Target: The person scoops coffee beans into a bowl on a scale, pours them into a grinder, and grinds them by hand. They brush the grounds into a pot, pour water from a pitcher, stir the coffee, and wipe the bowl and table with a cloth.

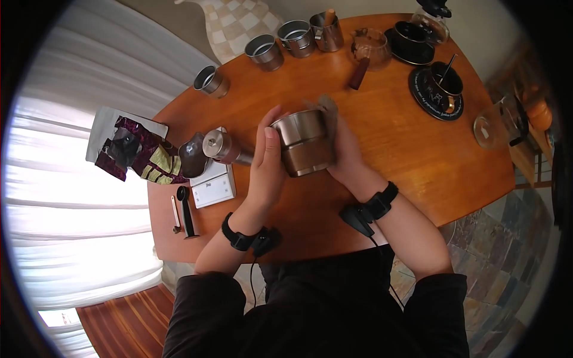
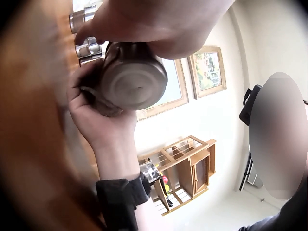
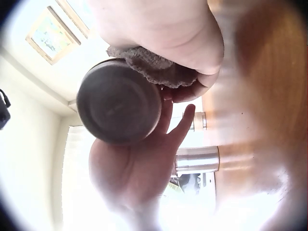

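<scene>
Above the near part of the table, my left hand (image 1: 267, 173) grips a brushed steel cup (image 1: 303, 143), thumb along its near side. The right hand (image 1: 348, 152) holds a grey-brown cloth (image 3: 163, 70) against the cup's other side. Some of the cloth, blurred, shows by the rim in the head view. Both wrist views show the cup's round base (image 2: 137, 86); its inside is hidden. Left of the hands are a coffee grinder (image 1: 218, 146) with a metal top and a white scale (image 1: 215, 194).
Several steel cups (image 1: 264, 52) line the back edge beside a glass pot (image 1: 370, 48) with a wooden handle. Black cups on saucers (image 1: 439, 107) and a glass carafe (image 1: 492, 126) stand right. A purple bag (image 1: 128, 146) and black scoop (image 1: 186, 212) lie left.
</scene>
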The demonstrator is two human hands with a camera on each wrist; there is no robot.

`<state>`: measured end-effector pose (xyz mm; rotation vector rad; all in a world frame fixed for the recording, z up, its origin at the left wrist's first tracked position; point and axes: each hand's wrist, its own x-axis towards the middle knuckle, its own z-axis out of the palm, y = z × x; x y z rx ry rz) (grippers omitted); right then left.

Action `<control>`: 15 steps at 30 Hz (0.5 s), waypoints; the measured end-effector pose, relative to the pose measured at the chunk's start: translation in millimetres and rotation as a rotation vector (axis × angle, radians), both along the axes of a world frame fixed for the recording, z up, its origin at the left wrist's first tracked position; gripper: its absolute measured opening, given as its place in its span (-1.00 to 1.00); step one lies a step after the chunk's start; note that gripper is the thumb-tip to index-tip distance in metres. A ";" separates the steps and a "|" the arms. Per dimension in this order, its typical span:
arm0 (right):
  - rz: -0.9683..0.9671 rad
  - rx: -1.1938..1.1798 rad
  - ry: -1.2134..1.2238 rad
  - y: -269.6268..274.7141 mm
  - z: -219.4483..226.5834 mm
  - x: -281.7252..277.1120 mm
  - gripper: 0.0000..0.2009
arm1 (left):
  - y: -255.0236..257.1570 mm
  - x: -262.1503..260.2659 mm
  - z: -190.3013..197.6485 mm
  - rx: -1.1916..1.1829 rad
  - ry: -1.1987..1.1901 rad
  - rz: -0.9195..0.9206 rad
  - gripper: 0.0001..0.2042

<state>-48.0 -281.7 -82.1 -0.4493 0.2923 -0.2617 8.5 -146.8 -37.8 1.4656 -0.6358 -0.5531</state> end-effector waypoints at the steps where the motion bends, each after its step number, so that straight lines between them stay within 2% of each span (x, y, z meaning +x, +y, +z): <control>1: 0.001 -0.002 0.000 0.2 0.0 -0.6 -0.59 | -2.2 -2.7 -0.8 -0.077 0.131 -0.002 -0.44; 3: 0.064 0.140 -0.154 -0.8 -0.3 -2.5 -0.60 | -5.7 -3.2 -8.1 -0.085 0.100 -0.018 -0.43; 6: 0.144 0.232 -0.138 -8.8 13.3 -8.1 -0.54 | -8.7 2.2 -7.1 -0.062 0.031 -0.054 -0.43; 8: 0.123 0.226 -0.160 -9.7 11.6 -5.9 -0.55 | -8.4 9.5 -4.5 0.024 -0.126 0.058 -0.45; 10: 0.109 0.219 -0.185 -8.0 4.6 -0.9 -0.56 | -8.9 6.5 1.3 0.017 -0.125 0.093 -0.50; 11: 0.078 0.115 -0.144 -4.5 -2.2 2.1 -0.57 | -9.4 0.5 3.5 -0.015 -0.098 0.107 -0.50; 12: 0.049 0.012 -0.104 -2.8 -8.0 3.8 -0.57 | -8.2 3.2 -2.0 -0.010 -0.164 0.088 -0.50; 14: 0.025 0.038 -0.077 -3.5 -8.7 4.3 -0.57 | -9.1 5.9 -4.3 -0.005 -0.294 0.057 -0.48; 15: -0.002 0.064 -0.050 -3.8 -9.2 3.3 -0.57 | -9.1 0.5 -5.1 0.011 -0.200 0.009 -0.48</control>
